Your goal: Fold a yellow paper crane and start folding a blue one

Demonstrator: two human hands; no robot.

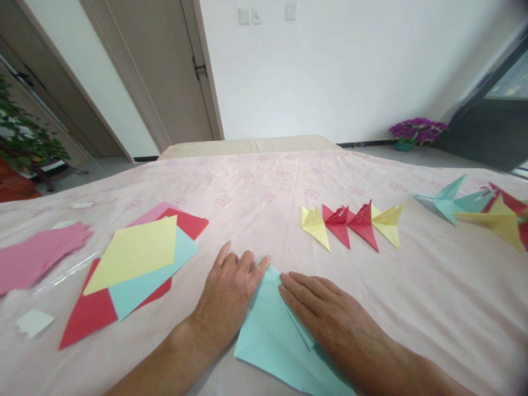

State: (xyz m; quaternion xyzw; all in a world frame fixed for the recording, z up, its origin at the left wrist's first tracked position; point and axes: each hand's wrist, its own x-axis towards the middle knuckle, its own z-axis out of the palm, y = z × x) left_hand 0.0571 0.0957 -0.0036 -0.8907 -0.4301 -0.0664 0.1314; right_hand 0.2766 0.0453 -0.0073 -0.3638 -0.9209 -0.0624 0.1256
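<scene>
A sheet of light blue origami paper (268,335) lies in front of me with one corner pointing away and its right side folded inward. My left hand (231,280) rests at the paper's upper left edge, one fingertip pressing near the far corner. Its middle fingers are bent, the outer finger is stretched out, and the thumb is hidden. Flat along the folded right edge lies my right hand (330,308), fingers extended side by side, covering part of the fold.
Yellow, blue and red paper sheets (136,253) overlap on the left, near a pink stack (37,253) and a white scrap (34,323). Several red and yellow folded cranes (338,223) stand in a row beyond my right hand. More cranes (449,203) sit far right on the flowered tablecloth (256,176).
</scene>
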